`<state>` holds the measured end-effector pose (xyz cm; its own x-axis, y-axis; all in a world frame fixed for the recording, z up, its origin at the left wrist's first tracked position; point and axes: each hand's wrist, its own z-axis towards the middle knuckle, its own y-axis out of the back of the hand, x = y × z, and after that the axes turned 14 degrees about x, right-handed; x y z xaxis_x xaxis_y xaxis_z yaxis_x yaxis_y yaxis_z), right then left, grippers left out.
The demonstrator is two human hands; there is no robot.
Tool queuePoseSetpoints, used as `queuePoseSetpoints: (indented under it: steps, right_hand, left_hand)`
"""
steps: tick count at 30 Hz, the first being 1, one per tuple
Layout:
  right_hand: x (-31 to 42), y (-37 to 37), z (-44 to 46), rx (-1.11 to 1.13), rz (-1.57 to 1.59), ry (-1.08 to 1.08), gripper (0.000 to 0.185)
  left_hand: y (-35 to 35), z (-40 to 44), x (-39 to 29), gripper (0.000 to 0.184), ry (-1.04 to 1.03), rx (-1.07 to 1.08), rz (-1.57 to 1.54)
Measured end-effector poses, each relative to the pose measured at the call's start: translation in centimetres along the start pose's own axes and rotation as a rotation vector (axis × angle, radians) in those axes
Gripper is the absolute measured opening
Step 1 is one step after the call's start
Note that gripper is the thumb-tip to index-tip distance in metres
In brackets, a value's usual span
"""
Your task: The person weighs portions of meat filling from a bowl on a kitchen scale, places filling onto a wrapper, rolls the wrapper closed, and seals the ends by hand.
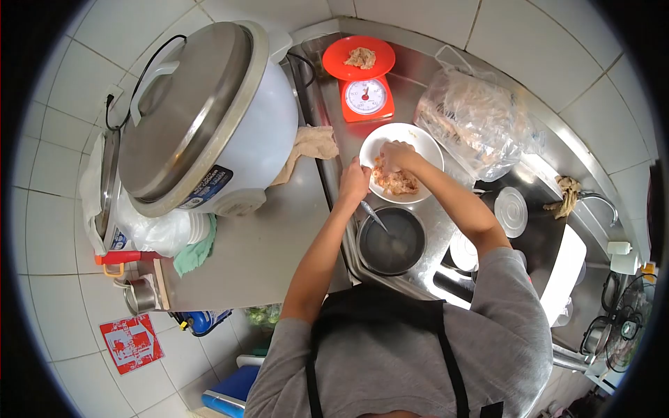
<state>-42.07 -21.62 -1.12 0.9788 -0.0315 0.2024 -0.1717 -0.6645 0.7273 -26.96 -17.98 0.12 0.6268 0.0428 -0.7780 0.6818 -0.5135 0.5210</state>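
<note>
My left hand (355,180) is closed on the near left rim of a white bowl (433,150). Inside the bowl lies a pinkish-orange chopped meat mixture (397,182). My right hand (398,155) reaches into it with curled fingers, their tips hidden in the food. Just below the bowl stands a dark round pot (404,244) with greyish liquid, and a metal spoon (374,214) leans in it. Beyond the bowl, a red kitchen scale (350,110) carries a lump of similar pale mixture (361,58) on its red plate.
A large rice cooker (258,132) fills the left counter, a tan cloth (310,145) beside it. To the right sit a clear plastic bag (481,115) with contents, a round lid (511,212), a sink with a faucet (599,198) and a white board (563,272).
</note>
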Motion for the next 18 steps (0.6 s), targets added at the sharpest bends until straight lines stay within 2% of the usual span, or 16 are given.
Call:
queuePoseSetpoints:
  steps: [3,6,9,12,15,18]
  right_hand:
    - [0.1,0.2,0.4,0.027,0.001,-0.042,0.052]
    - [-0.8,0.9,0.1,-0.055,0.031,0.051,0.042]
    - [-1.9,1.7,-1.0,0.048,0.235,0.092,0.035]
    - [-2.3,1.4,-1.1,-0.095,0.153,0.139,0.032]
    - [-3.6,1.3,-1.4,-0.190,0.272,0.196,0.031]
    - [-4.8,2.4,-3.0,-0.128,0.439,0.251,0.031]
  left_hand:
    - [-0.1,0.1,0.0,0.026,-0.014,-0.004,-0.034]
    - [-0.1,0.4,0.5,0.028,-0.025,-0.010,-0.057]
    - [-0.2,0.4,0.5,0.028,-0.009,0.006,-0.063]
    - [-0.5,0.8,0.9,0.028,-0.017,0.010,-0.064]
    - [-0.5,1.1,1.5,0.027,-0.068,-0.003,-0.062]
    - [-0.5,0.9,1.4,0.026,-0.056,0.009,-0.054]
